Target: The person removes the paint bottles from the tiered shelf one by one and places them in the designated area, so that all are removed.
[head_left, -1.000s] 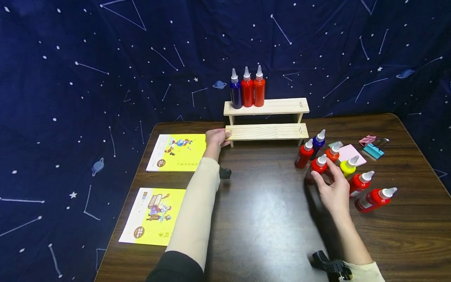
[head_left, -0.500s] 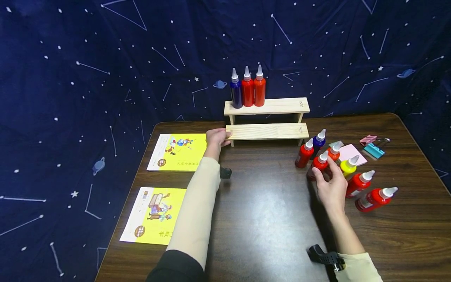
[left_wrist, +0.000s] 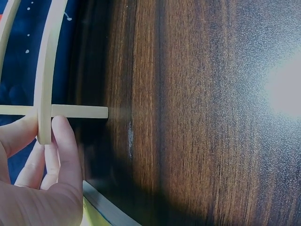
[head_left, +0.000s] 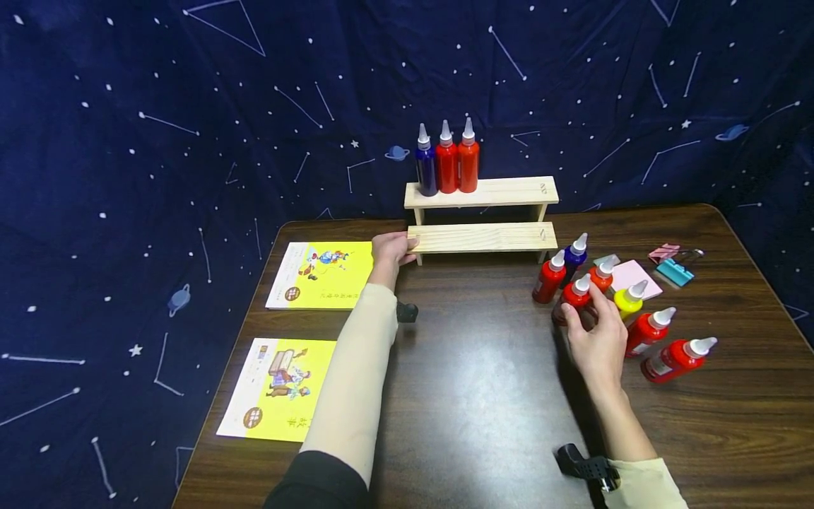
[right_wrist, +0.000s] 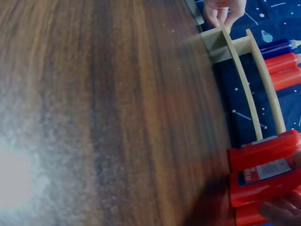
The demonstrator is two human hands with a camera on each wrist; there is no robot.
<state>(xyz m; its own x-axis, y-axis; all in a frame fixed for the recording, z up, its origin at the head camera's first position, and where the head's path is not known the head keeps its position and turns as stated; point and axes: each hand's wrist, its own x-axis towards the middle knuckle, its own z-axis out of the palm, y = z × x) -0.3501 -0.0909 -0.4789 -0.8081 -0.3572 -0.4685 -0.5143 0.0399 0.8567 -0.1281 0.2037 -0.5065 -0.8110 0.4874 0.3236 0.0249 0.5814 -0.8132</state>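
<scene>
My left hand (head_left: pixel 389 249) pinches the left end of the lower board (head_left: pixel 481 238) of a two-step wooden rack; in the left wrist view the thumb and fingers lie on either side of the board end (left_wrist: pixel 44 108). My right hand (head_left: pixel 598 343) holds a red squeeze bottle (head_left: pixel 575 297) with a white nozzle cap between thumb and fingers. Beside it stand another red bottle (head_left: pixel 549 279), a dark blue bottle (head_left: pixel 575 259), an orange-red bottle (head_left: pixel 600 279) and a yellow bottle (head_left: pixel 628 302). In the right wrist view, only some fingers (right_wrist: pixel 280 212) of that hand show.
On the upper board (head_left: pixel 509 191) stand one blue bottle (head_left: pixel 427 170) and two reddish ones. Two more red bottles (head_left: pixel 647 332) (head_left: pixel 674 362) are at right. Sticky notes (head_left: pixel 632 277) and binder clips (head_left: pixel 674 273) lie behind. Yellow booklets (head_left: pixel 337 283) (head_left: pixel 286 385) lie left.
My right hand and wrist have shifted slightly left, and the red bottle in it has moved very little. The left hand stays on the lower board.
</scene>
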